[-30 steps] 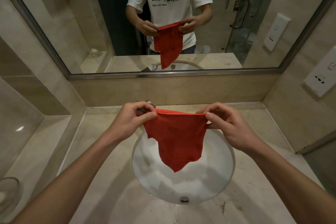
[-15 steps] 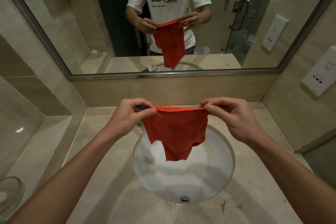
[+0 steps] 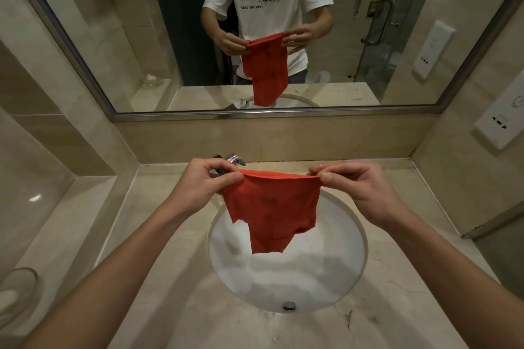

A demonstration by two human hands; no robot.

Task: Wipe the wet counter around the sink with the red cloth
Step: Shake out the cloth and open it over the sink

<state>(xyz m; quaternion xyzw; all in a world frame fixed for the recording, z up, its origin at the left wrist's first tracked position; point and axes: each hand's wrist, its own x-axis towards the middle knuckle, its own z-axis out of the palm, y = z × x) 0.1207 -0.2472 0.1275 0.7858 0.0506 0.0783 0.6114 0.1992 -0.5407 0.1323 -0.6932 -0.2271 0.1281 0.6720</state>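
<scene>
Both hands pinch the top edge of the thin red cloth (image 3: pixel 272 207) between thumb and fingertips, the left hand (image 3: pixel 198 187) at one upper corner and the right hand (image 3: pixel 360 193) at the other, closed tight on the fabric and stretching that edge nearly straight. The rest hangs limp below the grip in uneven folds, its ragged lower end dangling over the round white sink basin (image 3: pixel 334 272) and clear of the beige marble counter (image 3: pixel 181 306). It looks light and soft, probably damp, so it will sag and bunch rather than keep shape; for wiping, gathering it into one palm should serve better than corner pinches.
</scene>
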